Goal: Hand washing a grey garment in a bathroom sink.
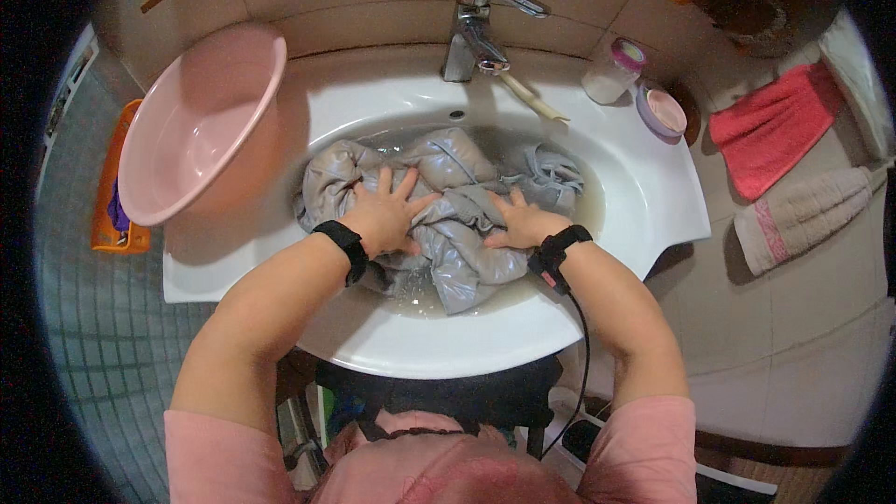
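Note:
A wet, shiny grey garment (457, 161), perhaps a jacket, lies bunched up in the cloudy water of a white washbasin (392, 345). Fingers spread, my left hand (385, 215) presses on the left part of the cloth. On its right part rests my right hand (525, 222), also with the fingers apart. Neither hand grips a fold that I can see. Some of the garment, with drawstring-like strips at the right, sits under the water. Both wrists wear black bands.
A chrome faucet (474, 33) stands behind the basin. On the left rim leans a pink tub (201, 126), beside an orange basket (117, 196). A jar with a purple lid (614, 72) and a soap dish (663, 110) stand at the right rim. Red (775, 126) and beige towels (803, 217) hang at right.

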`<state>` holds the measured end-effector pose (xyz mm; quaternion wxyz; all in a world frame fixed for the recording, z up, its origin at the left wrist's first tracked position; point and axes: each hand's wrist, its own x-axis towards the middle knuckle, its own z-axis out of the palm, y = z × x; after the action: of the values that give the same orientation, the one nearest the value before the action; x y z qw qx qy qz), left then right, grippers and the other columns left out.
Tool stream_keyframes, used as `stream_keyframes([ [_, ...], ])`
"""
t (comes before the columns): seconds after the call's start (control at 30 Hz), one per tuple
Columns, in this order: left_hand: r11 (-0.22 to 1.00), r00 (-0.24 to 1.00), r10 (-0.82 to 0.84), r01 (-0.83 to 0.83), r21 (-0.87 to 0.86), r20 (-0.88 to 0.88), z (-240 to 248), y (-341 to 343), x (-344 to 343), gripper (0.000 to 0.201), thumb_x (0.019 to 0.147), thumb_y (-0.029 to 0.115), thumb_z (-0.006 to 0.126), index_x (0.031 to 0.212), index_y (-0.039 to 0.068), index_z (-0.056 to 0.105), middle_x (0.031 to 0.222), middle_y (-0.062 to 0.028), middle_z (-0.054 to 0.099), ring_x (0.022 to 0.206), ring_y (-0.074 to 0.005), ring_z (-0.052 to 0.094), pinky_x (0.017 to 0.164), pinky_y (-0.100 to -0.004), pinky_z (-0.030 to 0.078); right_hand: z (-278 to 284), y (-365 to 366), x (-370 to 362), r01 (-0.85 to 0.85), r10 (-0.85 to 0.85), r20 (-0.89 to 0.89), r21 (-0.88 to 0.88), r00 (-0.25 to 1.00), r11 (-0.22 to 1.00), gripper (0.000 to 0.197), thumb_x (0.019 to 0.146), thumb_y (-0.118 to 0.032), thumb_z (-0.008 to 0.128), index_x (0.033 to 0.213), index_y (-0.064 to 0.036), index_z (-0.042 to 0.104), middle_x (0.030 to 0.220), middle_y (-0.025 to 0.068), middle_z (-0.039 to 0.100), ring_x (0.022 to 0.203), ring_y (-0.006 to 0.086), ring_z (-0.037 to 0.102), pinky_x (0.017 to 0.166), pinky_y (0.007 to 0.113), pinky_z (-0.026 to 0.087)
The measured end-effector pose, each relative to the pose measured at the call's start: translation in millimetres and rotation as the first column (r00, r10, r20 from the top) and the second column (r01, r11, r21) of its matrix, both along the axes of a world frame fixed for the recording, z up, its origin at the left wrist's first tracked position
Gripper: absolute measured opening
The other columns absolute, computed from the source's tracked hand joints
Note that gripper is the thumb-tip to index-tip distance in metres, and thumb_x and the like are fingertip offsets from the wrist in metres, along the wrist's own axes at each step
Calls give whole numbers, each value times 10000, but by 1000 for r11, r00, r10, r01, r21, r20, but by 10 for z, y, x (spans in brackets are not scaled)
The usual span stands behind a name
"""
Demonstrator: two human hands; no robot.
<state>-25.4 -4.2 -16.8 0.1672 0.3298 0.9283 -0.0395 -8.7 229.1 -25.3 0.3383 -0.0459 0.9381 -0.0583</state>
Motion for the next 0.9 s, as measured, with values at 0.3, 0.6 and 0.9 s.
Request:
stream_keyframes([
  [0.3, 991, 995, 82, -75, -107, 64, 17, 203, -118, 849, 671, 419, 698, 1371, 316, 228, 1442, -88, 138, 1295, -399, 135, 900, -629, 271, -306, 190, -314, -81, 76, -67, -74, 995, 994, 832, 701, -464, 661, 1340, -89, 281, 1323, 276, 304, 1188, 407, 374, 978, 443, 339],
  [0.6, 989, 996, 85, -81, -126, 27, -94, 334, -258, 615, 717, 315, 660, 1273, 207, 421, 1412, -133, 215, 1253, -457, 229, 836, -659, 333, 137, 65, -246, -50, 53, -72, 47, 996, 998, 783, 747, -411, 632, 1338, -51, 266, 1333, 253, 313, 1166, 375, 408, 940, 402, 371],
  [0.9, 856, 975, 212, -217, 470, 64, -2, -5, -606, 388, 716, 253, 658, 1055, 81, 583, 974, -167, 605, 935, -358, 556, 796, -429, 440, 477, -80, 467, -264, 213, -625, 11, 751, 964, 588, 568, -253, 778, 1045, -50, 501, 1019, 113, 481, 951, 303, 485, 785, 406, 450],
])
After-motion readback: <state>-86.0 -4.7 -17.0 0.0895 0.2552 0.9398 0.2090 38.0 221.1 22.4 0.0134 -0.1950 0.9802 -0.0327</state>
